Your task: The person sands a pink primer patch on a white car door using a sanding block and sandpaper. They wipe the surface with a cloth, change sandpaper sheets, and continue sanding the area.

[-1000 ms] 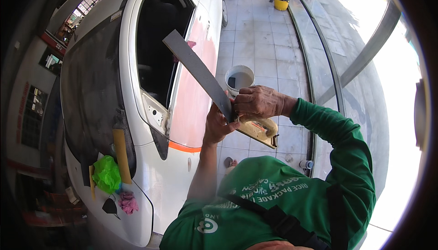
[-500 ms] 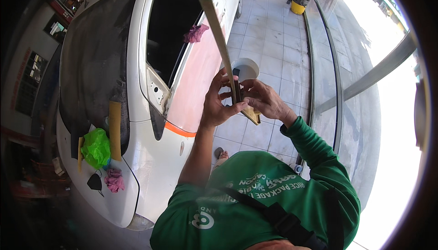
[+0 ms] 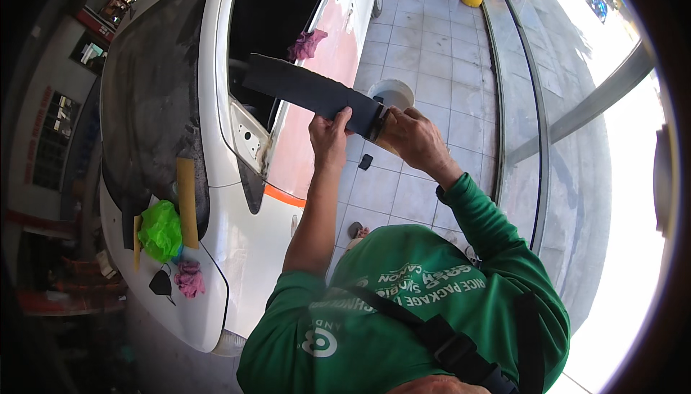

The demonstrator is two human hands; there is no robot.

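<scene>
A long strip of sandpaper (image 3: 306, 90), dark on the face towards me, stretches from my hands out over the car's door window. My left hand (image 3: 330, 138) pinches its lower edge, thumb on the dark face. My right hand (image 3: 417, 138) grips the strip's near end, where a narrow dark block-like piece (image 3: 376, 122) sits against it; the fingers partly hide this piece. Tan backing shows below the right fingers. A small black piece (image 3: 366, 161) shows below the strip, against the floor tiles.
On my left stands a white car (image 3: 248, 264) with a pinkish sanded door (image 3: 299, 156). A pink rag (image 3: 307, 45) hangs at the window. A green plastic bag (image 3: 160, 232), tan strip (image 3: 187, 203) and another rag (image 3: 190, 279) lie on the car. A white bucket (image 3: 409, 90) stands beyond my hands.
The sandpaper strip has turned from nearly edge-on and upright to leaning left, its dark face now showing. My left hand has dropped lower on it. The small black piece below has come into view.
</scene>
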